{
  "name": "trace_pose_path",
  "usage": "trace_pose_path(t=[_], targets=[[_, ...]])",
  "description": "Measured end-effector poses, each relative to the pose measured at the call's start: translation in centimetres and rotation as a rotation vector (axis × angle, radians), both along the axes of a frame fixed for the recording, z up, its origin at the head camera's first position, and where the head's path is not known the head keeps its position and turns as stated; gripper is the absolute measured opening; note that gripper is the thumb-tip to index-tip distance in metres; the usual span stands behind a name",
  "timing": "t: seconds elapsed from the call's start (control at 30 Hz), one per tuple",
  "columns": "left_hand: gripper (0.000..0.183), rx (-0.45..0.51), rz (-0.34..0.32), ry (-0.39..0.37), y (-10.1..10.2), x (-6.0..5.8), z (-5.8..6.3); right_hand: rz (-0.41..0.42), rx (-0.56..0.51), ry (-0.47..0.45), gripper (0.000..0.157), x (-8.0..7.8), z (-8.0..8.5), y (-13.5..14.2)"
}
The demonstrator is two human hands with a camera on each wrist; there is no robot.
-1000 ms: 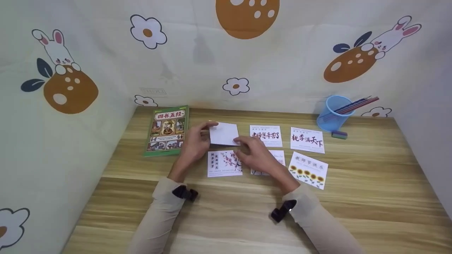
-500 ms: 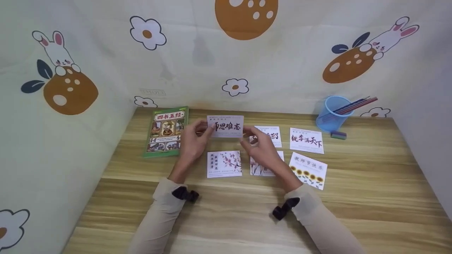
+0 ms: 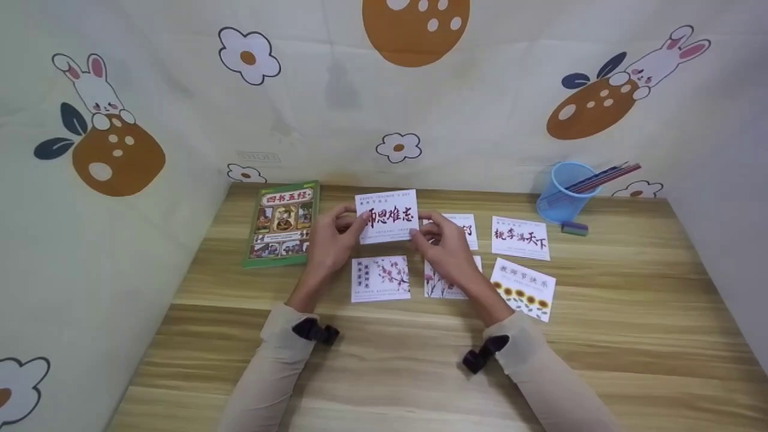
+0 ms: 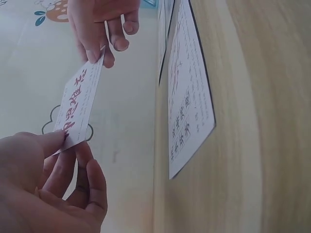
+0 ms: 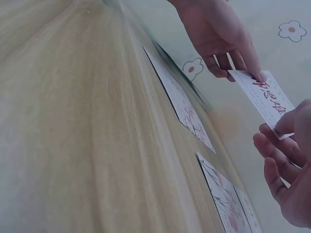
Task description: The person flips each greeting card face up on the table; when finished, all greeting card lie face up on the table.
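A white card with red brush lettering (image 3: 389, 217) is held up above the table, its printed face toward me. My left hand (image 3: 332, 240) pinches its left edge between thumb and fingers. At the opposite edge, my right hand (image 3: 445, 247) pinches the lower right corner. In the left wrist view the card (image 4: 77, 104) hangs clear of the wood. Below it lies a card with pink blossoms (image 3: 381, 278). The right hand partly covers a flower card (image 3: 435, 282) and another red-lettered card (image 3: 468, 225).
Farther right lie another lettered card (image 3: 521, 238) and a sunflower card (image 3: 523, 290). A green comic-style book (image 3: 281, 224) is left of the hands. At the back right stand a blue pencil cup (image 3: 564, 198) holding pencils and a small eraser-like block (image 3: 575, 228).
The card showed a blank white face a second ago. It has since been raised and turned so its lettering faces me, and now tilts back more. Both hands keep hold of it.
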State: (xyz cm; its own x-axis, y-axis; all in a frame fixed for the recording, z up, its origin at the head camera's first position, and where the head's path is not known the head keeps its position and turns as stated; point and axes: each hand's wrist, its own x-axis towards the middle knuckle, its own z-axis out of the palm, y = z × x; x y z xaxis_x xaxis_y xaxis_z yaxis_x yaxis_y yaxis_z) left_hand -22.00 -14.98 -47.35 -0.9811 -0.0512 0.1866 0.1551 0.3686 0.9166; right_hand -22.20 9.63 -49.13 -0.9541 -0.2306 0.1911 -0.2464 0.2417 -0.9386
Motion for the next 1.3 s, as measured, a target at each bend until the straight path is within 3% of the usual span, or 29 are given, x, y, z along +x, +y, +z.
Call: trace_pose_path(t=[0.23,0.37,0.47,0.63,0.8,0.93,1.03,1.2,1.3], targets=[[0.025,-0.043,0.036,-0.034,-0.5,-0.1,-0.5,0.010,0.112,0.084,0.055,0.1,-0.3,-0.3],[0.025,-0.032,0.047,-0.065,-0.7,-0.2,-0.7,0.043,0.192,0.131,0.041,0.3,-0.4,-0.6],[0.026,-0.007,0.038,-0.072,-0.7,-0.2,-0.7,0.073,0.219,0.102,0.032,0.5,-0.3,-0.7],[0.029,0.028,0.019,-0.086,-0.6,-0.3,-0.8,0.075,0.223,0.044,0.035,0.6,-0.2,-0.7],[0.052,0.068,-0.047,-0.146,-0.9,-0.4,-0.8,0.065,0.301,0.062,0.040,0.5,-0.4,-0.7],[0.076,-0.017,-0.084,-0.143,-1.1,-0.2,-0.9,0.077,0.398,0.104,0.047,0.7,-0.5,-0.6],[0.083,-0.078,-0.084,-0.117,-1.2,-0.2,-0.9,0.086,0.442,0.124,0.051,0.8,-0.5,-0.6],[0.083,-0.146,-0.066,-0.104,-1.2,-0.2,-1.1,0.114,0.500,0.136,0.057,0.9,-0.6,-0.6],[0.073,-0.195,-0.058,-0.104,-1.2,-0.1,-1.2,0.155,0.553,0.130,0.059,1.0,-0.5,-0.6]])
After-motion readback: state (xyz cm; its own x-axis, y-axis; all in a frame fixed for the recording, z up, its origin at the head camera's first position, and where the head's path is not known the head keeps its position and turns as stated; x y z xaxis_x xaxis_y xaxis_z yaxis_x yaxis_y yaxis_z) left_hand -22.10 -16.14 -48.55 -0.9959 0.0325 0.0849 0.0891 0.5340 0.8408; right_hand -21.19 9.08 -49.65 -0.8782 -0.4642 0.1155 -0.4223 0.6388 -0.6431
